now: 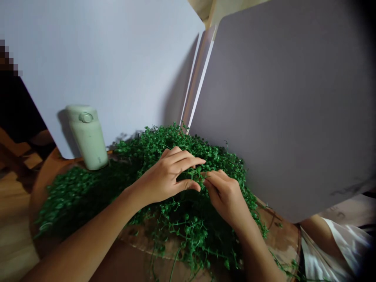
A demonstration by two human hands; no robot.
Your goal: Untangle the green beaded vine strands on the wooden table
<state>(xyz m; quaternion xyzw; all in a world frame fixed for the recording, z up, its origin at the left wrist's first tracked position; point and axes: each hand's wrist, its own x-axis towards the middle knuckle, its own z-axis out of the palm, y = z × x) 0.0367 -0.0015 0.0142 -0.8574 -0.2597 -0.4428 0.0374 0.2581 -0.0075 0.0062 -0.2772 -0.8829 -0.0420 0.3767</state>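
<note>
A thick heap of small-leaved green trailing plant point(164, 137) covers much of a round brown table point(282, 239). My left hand point(172, 172) is over the middle of the heap, its fingers stretched out and the thumb apart from the index finger. A thin green sprig point(194, 172) shows in that gap, close to both hands. Just to the right, my right hand point(227, 192) has its fingers pinched together on the sprig's stem. Its fingertips are partly hidden among the leaves. Loose strands hang toward the table's near edge.
A pale green flask point(92, 143) stands at the left, beside the plants. Behind rise two upright panels, a white one point(111, 62) and a grey one point(282, 102), meeting at a corner. Parts of other people show at the left edge and at a white sleeve point(346, 243), lower right.
</note>
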